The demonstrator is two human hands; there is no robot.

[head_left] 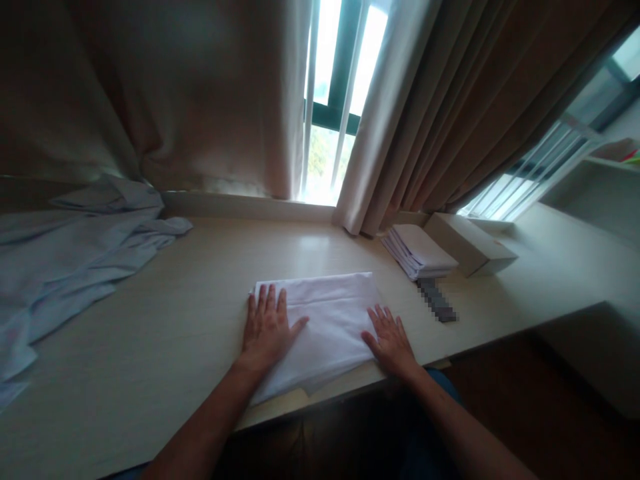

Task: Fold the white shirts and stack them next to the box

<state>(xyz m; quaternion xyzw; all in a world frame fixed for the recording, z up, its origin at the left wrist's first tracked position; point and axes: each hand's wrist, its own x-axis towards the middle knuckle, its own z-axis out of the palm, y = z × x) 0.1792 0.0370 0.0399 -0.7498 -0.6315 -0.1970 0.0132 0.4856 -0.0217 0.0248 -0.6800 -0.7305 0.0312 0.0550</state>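
Observation:
A folded white cloth (325, 320), perhaps a garment, lies flat on the pale desk near its front edge. On its left side rests my left hand (269, 330), palm down, fingers stretched out and thumb spread toward the middle. My right hand (391, 339) lies flat at the cloth's right edge, its fingers spread too. Neither hand grips anything. A faint crease runs across the upper part of the cloth.
Loose white clothes (85, 247) are heaped at the left of the desk (190, 313). Toward the right stand a stack of folded white cloths (423, 250), a box (473, 243) and a dark blurred-out item (439, 301). Curtains (395, 120) hang along the back.

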